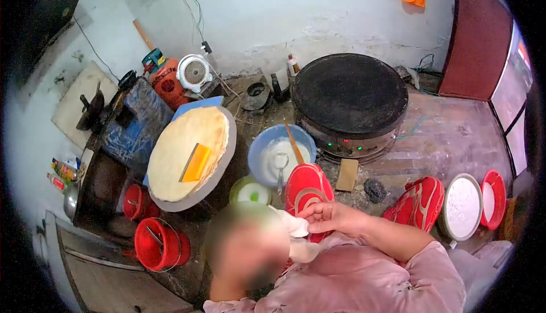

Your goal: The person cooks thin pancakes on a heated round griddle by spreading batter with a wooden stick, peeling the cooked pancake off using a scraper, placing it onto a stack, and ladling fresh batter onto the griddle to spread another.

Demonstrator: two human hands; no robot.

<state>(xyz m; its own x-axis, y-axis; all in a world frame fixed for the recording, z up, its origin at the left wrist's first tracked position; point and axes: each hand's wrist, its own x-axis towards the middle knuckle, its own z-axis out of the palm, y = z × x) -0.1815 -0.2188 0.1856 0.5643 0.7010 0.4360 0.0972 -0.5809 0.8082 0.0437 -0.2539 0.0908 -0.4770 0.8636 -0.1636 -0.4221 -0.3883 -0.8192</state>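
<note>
pink shirt (358,279) cut off below, right hand (336,218) pinching white cloth (294,225), left hand (245,250) blurred, grip unclear

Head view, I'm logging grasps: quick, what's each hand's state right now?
Left hand: blurred, cannot tell.
Right hand: closed, pinching what looks like white cloth.

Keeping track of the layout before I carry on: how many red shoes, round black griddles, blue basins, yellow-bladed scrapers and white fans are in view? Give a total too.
Red shoes: 2
Round black griddle: 1
Blue basin: 1
Yellow-bladed scraper: 1
White fan: 1
Total: 6
</note>
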